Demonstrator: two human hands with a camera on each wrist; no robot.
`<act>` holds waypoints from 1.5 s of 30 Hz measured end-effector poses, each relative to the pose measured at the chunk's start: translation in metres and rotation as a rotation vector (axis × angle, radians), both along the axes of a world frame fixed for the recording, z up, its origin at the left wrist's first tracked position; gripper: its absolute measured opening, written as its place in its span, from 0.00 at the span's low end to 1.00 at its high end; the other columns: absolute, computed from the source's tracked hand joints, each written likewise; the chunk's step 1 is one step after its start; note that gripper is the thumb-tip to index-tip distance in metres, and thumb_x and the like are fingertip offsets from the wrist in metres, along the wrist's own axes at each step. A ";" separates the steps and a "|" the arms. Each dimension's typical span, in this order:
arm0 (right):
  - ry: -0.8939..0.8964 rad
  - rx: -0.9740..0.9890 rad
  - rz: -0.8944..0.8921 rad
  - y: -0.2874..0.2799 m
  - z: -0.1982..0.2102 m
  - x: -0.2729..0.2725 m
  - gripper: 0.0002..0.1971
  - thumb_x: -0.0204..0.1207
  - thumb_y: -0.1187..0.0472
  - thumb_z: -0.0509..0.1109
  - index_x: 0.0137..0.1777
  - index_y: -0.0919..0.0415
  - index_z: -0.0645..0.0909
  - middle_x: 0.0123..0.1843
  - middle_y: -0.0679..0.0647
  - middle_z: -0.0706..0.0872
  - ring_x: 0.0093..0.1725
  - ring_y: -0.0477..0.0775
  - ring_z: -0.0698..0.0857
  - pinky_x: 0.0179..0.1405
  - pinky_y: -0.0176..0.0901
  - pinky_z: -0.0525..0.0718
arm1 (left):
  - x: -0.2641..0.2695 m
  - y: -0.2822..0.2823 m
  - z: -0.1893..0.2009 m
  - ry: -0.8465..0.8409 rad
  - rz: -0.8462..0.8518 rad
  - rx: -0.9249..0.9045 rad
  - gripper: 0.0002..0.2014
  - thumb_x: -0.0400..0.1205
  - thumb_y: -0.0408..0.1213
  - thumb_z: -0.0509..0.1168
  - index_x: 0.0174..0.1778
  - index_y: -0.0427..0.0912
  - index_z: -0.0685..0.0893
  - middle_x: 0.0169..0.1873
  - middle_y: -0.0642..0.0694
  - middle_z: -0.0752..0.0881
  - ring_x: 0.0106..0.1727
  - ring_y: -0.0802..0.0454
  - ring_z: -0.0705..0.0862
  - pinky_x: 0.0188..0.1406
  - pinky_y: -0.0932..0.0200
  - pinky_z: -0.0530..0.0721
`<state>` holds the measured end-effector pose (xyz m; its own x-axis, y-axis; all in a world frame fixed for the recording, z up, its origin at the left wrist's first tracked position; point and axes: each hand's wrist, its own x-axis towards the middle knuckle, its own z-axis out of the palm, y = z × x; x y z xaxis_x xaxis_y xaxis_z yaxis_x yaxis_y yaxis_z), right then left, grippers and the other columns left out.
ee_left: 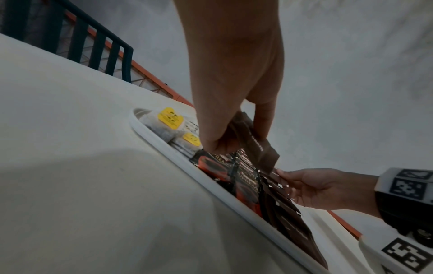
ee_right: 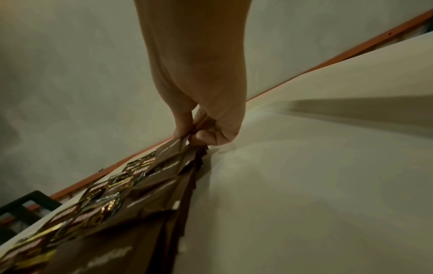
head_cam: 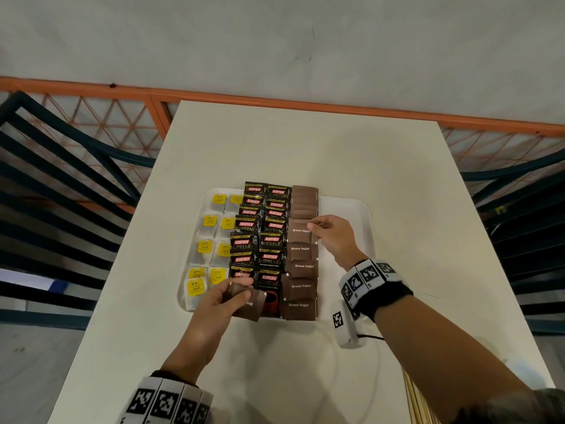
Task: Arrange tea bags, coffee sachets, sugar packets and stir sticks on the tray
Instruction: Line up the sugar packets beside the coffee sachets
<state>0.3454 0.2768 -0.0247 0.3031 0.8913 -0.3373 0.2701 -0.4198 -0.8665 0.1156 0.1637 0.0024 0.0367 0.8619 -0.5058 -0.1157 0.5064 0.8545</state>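
A white tray on the table holds two columns of tea bags with yellow tags at the left, black Kopiko coffee sachets in the middle and a column of brown sugar packets at the right. My left hand grips a few brown sugar packets over the tray's near edge; the left wrist view shows this stack pinched between thumb and fingers. My right hand pinches the right edge of a sugar packet in the column, about halfway up.
A bundle of pale wooden stir sticks lies on the white table at the near right, under my right forearm. A white marker device with a cable sits by the tray's near right corner. Dark railings flank the table.
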 end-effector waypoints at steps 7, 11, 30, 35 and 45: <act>-0.139 0.061 0.046 -0.002 0.000 -0.002 0.11 0.72 0.62 0.74 0.53 0.63 0.82 0.43 0.54 0.83 0.39 0.47 0.80 0.33 0.21 0.75 | 0.003 0.003 0.003 -0.111 0.068 -0.028 0.11 0.80 0.26 0.61 0.51 0.41 0.86 0.46 0.40 0.88 0.47 0.50 0.87 0.47 0.62 0.85; -0.280 0.098 0.094 -0.009 0.008 -0.009 0.13 0.73 0.60 0.73 0.56 0.60 0.80 0.53 0.56 0.79 0.45 0.47 0.77 0.48 0.33 0.72 | 0.005 0.005 0.005 -0.147 0.071 -0.035 0.11 0.82 0.27 0.59 0.53 0.38 0.85 0.46 0.41 0.89 0.42 0.54 0.88 0.44 0.61 0.85; 0.442 -0.088 0.383 -0.086 0.038 -0.064 0.04 0.79 0.66 0.66 0.51 0.59 0.78 0.52 0.57 0.84 0.45 0.50 0.85 0.41 0.37 0.87 | 0.015 0.001 0.006 0.029 0.032 -0.036 0.08 0.76 0.23 0.67 0.36 0.39 0.78 0.38 0.43 0.86 0.39 0.49 0.83 0.39 0.60 0.81; 0.481 -0.037 0.511 -0.087 0.037 -0.063 0.12 0.79 0.71 0.64 0.59 0.60 0.79 0.49 0.50 0.85 0.46 0.42 0.86 0.47 0.34 0.86 | 0.013 0.004 0.009 0.008 0.048 -0.055 0.08 0.75 0.23 0.68 0.37 0.38 0.78 0.36 0.40 0.87 0.39 0.49 0.84 0.38 0.61 0.81; 0.151 0.048 0.209 -0.012 0.040 -0.018 0.11 0.75 0.68 0.68 0.57 0.64 0.80 0.46 0.49 0.86 0.42 0.46 0.85 0.37 0.31 0.84 | -0.016 -0.008 0.013 0.070 0.024 -0.039 0.07 0.81 0.28 0.61 0.50 0.35 0.83 0.45 0.43 0.89 0.44 0.51 0.88 0.46 0.63 0.84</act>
